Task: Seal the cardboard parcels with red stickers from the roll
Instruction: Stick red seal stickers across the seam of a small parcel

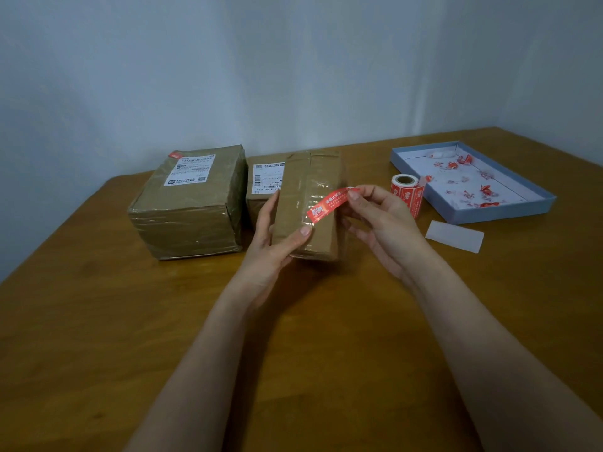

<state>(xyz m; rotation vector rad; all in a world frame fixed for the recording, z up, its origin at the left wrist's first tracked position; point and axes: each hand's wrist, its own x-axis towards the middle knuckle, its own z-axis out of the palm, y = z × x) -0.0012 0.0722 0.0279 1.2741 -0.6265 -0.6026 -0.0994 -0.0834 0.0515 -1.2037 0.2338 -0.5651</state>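
Note:
A narrow taped cardboard parcel (pixel 306 203) stands mid-table, and my left hand (pixel 272 243) grips its near left side with the thumb across its top. My right hand (pixel 380 220) pinches the far end of a red sticker (pixel 328 203), whose near end lies on the parcel's top close to my left thumb. The red sticker roll (pixel 406 194) stands upright just right of my right hand. A large parcel (pixel 192 203) with a shipping label and a red sticker at its far corner sits to the left. Behind the held parcel is another labelled parcel (pixel 264 184), partly hidden.
A shallow blue box lid (pixel 538 203) at the right holds crumpled red sticker scraps. A white backing strip (pixel 455 236) lies on the wooden table (pixel 130 321) in front of it. The wall runs close behind the parcels.

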